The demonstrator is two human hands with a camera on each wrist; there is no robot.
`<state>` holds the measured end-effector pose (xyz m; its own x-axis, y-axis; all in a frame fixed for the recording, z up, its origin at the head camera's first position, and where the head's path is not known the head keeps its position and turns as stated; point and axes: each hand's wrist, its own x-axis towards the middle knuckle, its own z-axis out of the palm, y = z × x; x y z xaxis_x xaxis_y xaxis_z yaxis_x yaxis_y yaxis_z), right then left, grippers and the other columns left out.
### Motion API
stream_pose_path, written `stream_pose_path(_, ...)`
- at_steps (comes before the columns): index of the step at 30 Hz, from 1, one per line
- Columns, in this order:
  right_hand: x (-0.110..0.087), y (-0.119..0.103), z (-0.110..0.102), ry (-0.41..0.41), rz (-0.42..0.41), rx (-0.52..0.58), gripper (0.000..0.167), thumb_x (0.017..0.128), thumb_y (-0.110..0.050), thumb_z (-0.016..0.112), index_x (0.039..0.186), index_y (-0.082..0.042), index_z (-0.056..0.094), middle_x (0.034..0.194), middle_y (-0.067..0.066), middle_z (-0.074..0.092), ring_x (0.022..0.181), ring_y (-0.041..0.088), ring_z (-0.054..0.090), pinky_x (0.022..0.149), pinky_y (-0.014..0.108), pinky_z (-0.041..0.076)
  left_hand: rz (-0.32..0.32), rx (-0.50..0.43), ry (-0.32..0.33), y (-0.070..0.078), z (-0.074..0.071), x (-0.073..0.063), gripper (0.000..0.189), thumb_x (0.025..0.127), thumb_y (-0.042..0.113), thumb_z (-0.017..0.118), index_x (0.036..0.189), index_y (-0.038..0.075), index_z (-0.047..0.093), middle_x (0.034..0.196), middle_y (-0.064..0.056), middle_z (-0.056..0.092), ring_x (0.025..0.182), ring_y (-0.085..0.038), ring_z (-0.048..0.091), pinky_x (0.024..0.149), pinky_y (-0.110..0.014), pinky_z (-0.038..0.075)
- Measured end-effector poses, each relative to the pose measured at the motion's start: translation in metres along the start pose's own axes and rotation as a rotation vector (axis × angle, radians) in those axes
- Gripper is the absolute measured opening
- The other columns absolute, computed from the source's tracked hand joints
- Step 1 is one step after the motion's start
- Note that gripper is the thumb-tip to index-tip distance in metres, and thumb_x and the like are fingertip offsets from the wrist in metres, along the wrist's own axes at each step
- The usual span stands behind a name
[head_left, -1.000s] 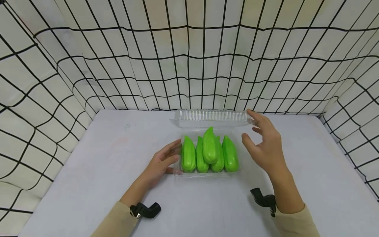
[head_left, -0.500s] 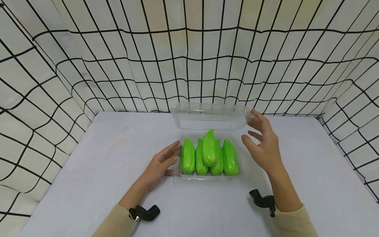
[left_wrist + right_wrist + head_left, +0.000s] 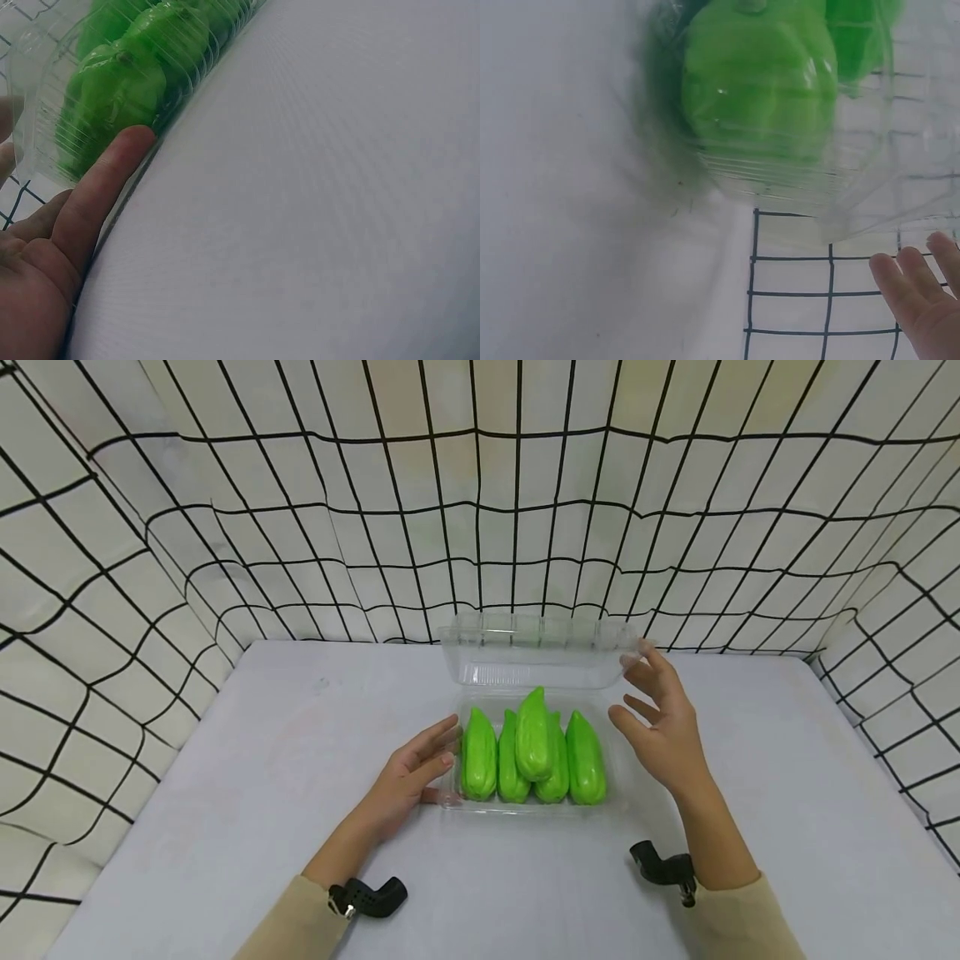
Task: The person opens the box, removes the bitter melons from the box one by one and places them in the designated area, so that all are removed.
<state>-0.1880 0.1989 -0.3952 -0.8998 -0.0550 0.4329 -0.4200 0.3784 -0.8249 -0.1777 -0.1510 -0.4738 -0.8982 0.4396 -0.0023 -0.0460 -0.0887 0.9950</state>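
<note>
A clear plastic clamshell box [image 3: 525, 808] stands mid-table, its hinged lid [image 3: 536, 652] tilted up at the back. Inside lie several glossy green, tapered vegetables [image 3: 478, 756], one of them on top of the others [image 3: 532, 735]. My left hand [image 3: 408, 777] rests against the box's left side with fingers loosely extended; in the left wrist view a straight finger [image 3: 105, 184] runs along the wall. My right hand [image 3: 667, 731] has its fingertips at the lid's right edge, thumb spread away. The right wrist view shows the end of one vegetable [image 3: 757, 82] through the clear wall.
The box stands on a white-covered table [image 3: 285, 760]. Black wire grid panels [image 3: 517, 510] over white sheeting enclose its back and both sides. Each wrist wears a black camera mount [image 3: 371, 897].
The lid has swung higher at the back, mostly in the first half second. My right fingers have shifted slightly left and down with its edge; my left hand stays put.
</note>
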Motion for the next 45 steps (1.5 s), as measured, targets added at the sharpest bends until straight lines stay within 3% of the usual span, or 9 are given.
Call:
stream_pose_path(6, 0.0, 0.007, 0.003, -0.043, 0.051, 0.032, 0.083, 0.091, 0.002, 0.064, 0.158, -0.027, 0.025, 0.155, 0.008, 0.042, 0.141, 0.032, 0.043, 0.107, 0.059, 0.044, -0.001, 0.015, 0.006, 0.002, 0.001, 0.0, 0.059, 0.104, 0.017, 0.053, 0.158, 0.016, 0.028, 0.162, -0.013, 0.028, 0.147, -0.038, 0.03, 0.079, -0.042, 0.063)
stream_pose_path(16, -0.002, 0.021, 0.005, -0.125, 0.11, 0.048, 0.085, 0.093, -0.002, 0.062, 0.16, -0.029, 0.018, 0.161, 0.009, 0.033, 0.145, 0.035, 0.035, 0.109, 0.063, 0.04, -0.01, 0.034, 0.009, 0.003, 0.002, -0.002, 0.059, 0.104, 0.018, 0.053, 0.157, 0.018, 0.03, 0.162, -0.013, 0.028, 0.147, -0.037, 0.03, 0.078, -0.04, 0.063)
stream_pose_path(28, -0.003, 0.029, 0.01, -0.129, 0.153, 0.037, 0.08, 0.094, -0.006, 0.062, 0.16, -0.025, 0.02, 0.165, -0.001, 0.021, 0.146, 0.033, 0.035, 0.11, 0.055, 0.042, -0.005, 0.052, 0.002, 0.001, 0.0, 0.0, 0.058, 0.104, 0.019, 0.054, 0.157, 0.018, 0.031, 0.161, -0.011, 0.031, 0.147, -0.035, 0.03, 0.08, -0.04, 0.062)
stream_pose_path(33, -0.001, 0.035, 0.01, -0.157, 0.203, 0.043, 0.08, 0.095, -0.01, 0.062, 0.161, -0.018, 0.017, 0.166, 0.005, 0.018, 0.145, 0.035, 0.035, 0.111, 0.058, 0.039, -0.01, 0.062, 0.005, 0.002, 0.0, 0.0, 0.057, 0.103, 0.019, 0.055, 0.156, 0.02, 0.033, 0.16, -0.01, 0.033, 0.147, -0.036, 0.031, 0.081, -0.039, 0.062)
stream_pose_path(40, -0.002, 0.041, 0.009, -0.28, 0.297, 0.016, 0.078, 0.098, -0.028, 0.063, 0.16, -0.032, 0.016, 0.167, -0.006, 0.007, 0.149, 0.032, 0.029, 0.114, 0.067, 0.029, -0.008, 0.057, 0.005, 0.002, 0.0, 0.0, 0.056, 0.103, 0.018, 0.056, 0.155, 0.02, 0.035, 0.16, -0.011, 0.034, 0.146, -0.036, 0.032, 0.081, -0.04, 0.062)
stream_pose_path(45, -0.002, 0.037, 0.005, -0.285, 0.309, 0.018, 0.07, 0.099, -0.031, 0.063, 0.158, -0.03, 0.026, 0.166, -0.003, 0.016, 0.147, 0.035, 0.031, 0.111, 0.064, 0.036, -0.014, 0.044, 0.006, 0.001, 0.001, 0.0, 0.05, 0.103, 0.017, 0.054, 0.151, 0.014, 0.042, 0.158, -0.013, 0.038, 0.146, -0.034, 0.033, 0.078, -0.039, 0.063)
